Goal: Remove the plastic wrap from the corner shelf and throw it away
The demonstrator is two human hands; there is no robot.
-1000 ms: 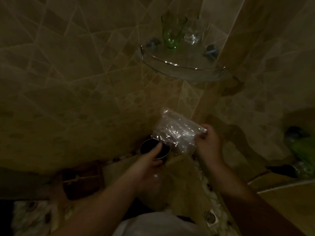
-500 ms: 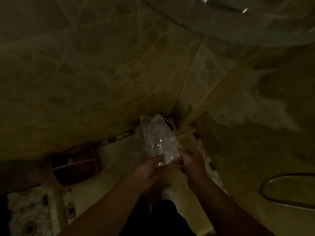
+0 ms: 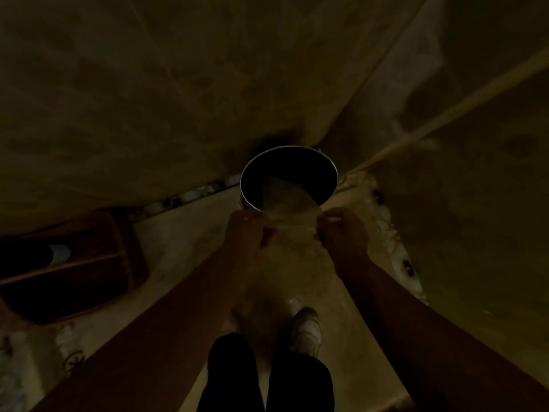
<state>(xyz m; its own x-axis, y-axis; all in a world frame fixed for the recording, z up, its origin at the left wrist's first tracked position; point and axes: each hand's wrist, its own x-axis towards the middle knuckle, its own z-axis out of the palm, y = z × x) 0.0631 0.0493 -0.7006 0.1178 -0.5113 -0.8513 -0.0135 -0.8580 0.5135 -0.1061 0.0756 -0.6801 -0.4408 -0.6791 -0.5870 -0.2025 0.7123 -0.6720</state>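
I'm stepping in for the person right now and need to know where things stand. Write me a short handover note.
Left hand: pinching the left edge of the plastic wrap.
Right hand: pinching the right edge.
Wrap: stretched between both hands, its far end already dipping over the rim into the round metal bin in the floor corner.
Done: wrap is off the shelf and brought to the bin.
Left: lower it fully in and let go with both hands.
The image is dark and blurred; bin contents can't be told.
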